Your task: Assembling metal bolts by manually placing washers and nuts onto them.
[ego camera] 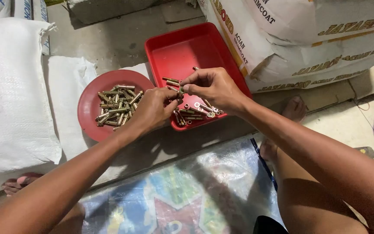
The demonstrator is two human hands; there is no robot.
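Observation:
My left hand [152,108] and my right hand [211,86] meet above the near edge of a red rectangular tray [182,52]. Both pinch a small brass-coloured anchor bolt [180,92] between their fingertips. The tray holds several loose bolts, sleeves and washers [195,112] at its near end. Left of it, a round red plate [89,108] carries a pile of several brass-coloured bolts [115,106].
White woven sacks [9,86] lie at the left on the concrete floor. Large printed paper sacks [308,39] are stacked at the right behind the tray. A shiny patterned plastic sheet [187,190] covers the floor near me. My bare feet [293,108] show at both sides.

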